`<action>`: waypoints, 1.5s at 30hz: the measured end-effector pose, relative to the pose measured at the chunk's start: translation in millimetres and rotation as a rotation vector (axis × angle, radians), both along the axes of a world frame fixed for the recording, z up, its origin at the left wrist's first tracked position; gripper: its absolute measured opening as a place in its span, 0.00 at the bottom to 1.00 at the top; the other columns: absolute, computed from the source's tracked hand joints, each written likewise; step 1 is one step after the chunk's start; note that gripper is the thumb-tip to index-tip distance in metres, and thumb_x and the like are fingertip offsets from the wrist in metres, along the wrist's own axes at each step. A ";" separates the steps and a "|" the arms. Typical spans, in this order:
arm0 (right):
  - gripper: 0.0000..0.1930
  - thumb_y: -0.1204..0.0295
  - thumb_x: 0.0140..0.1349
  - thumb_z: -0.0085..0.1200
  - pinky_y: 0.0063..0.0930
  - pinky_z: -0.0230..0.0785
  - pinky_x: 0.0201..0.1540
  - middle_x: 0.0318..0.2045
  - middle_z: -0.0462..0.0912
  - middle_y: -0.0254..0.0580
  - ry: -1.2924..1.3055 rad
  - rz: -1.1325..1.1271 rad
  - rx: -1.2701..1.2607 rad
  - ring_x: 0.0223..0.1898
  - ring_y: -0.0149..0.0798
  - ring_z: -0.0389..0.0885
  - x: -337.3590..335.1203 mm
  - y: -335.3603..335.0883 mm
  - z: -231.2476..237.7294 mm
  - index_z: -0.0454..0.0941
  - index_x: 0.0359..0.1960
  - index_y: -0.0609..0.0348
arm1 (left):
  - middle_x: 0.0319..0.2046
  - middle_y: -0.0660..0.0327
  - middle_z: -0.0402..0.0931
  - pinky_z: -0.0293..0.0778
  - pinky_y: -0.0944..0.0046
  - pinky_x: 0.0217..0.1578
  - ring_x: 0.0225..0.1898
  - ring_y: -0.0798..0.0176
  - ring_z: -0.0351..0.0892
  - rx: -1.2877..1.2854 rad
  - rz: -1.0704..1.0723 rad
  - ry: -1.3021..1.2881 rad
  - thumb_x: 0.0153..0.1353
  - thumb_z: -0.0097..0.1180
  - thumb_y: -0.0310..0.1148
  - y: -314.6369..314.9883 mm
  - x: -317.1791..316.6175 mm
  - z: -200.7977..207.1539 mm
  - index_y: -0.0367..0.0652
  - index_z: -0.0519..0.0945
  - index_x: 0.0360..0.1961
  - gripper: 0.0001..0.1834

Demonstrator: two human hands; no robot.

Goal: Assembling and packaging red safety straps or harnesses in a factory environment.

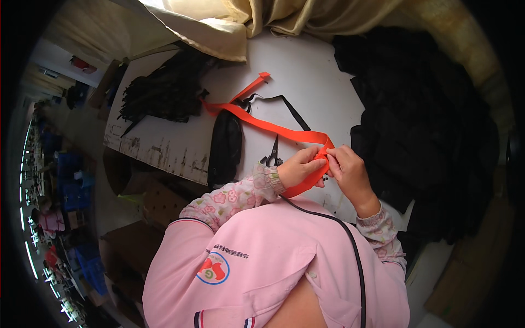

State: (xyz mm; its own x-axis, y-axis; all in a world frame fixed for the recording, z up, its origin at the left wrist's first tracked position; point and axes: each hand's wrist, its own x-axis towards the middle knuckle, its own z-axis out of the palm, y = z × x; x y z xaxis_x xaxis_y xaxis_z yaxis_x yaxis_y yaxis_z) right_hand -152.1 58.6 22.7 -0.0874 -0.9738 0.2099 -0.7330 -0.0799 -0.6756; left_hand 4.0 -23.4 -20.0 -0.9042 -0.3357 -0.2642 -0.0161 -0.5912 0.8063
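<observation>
A long orange-red webbing strap (273, 128) runs from the far middle of the white table toward me, and its near part is bunched between my hands. My left hand (299, 167) is closed round the strap, thumb on top. The fingertips of my right hand (350, 169) pinch the strap just beside it; whether they hold some small part too is hidden. Just left of my left hand, black scissors (273, 153) lie on the table. Farther left rests a long black pouch (225, 143), with a thin black strap (285, 104) near its far end.
A bundle of black strips (167, 85) lies at the table's far left. Heaped black fabric (426, 136) covers the right side. Beige curtain cloth (284, 16) hangs along the back. A black cord (350, 235) runs across my pink shirt. Cardboard boxes (164, 202) stand below the left edge.
</observation>
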 end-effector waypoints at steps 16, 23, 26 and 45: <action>0.05 0.76 0.57 0.57 0.20 0.66 0.28 0.25 0.74 0.37 -0.285 -0.230 -0.009 0.26 0.26 0.72 2.6 -2.6 -8.1 0.76 0.32 0.64 | 0.23 0.61 0.74 0.75 0.70 0.19 0.19 0.69 0.76 -0.066 0.246 -0.219 0.67 0.45 0.38 -2.6 -16.7 -4.5 0.39 0.73 0.33 0.13; 0.06 0.75 0.58 0.57 0.18 0.65 0.27 0.26 0.75 0.34 -0.684 -0.148 0.239 0.25 0.24 0.71 -11.4 -5.4 -24.8 0.75 0.31 0.64 | 0.28 0.59 0.75 0.76 0.68 0.25 0.26 0.67 0.77 -0.080 0.124 0.005 0.68 0.42 0.36 -2.6 -13.0 -0.8 0.38 0.70 0.42 0.12; 0.06 0.74 0.60 0.56 0.18 0.65 0.27 0.25 0.74 0.33 -0.621 -0.235 0.188 0.25 0.23 0.71 -18.8 -4.8 -23.4 0.74 0.30 0.64 | 0.33 0.56 0.75 0.76 0.64 0.35 0.30 0.65 0.78 0.017 -0.019 0.093 0.67 0.42 0.32 -5.0 -5.3 6.0 0.37 0.65 0.51 0.14; 0.04 0.75 0.64 0.50 0.13 0.66 0.26 0.24 0.74 0.30 -0.686 -0.212 -0.089 0.23 0.19 0.71 -21.6 -20.1 1.0 0.68 0.34 0.60 | 0.25 0.57 0.78 0.76 0.65 0.31 0.25 0.64 0.79 0.103 -0.076 0.068 0.67 0.45 0.42 -19.6 -27.1 22.4 0.38 0.74 0.40 0.17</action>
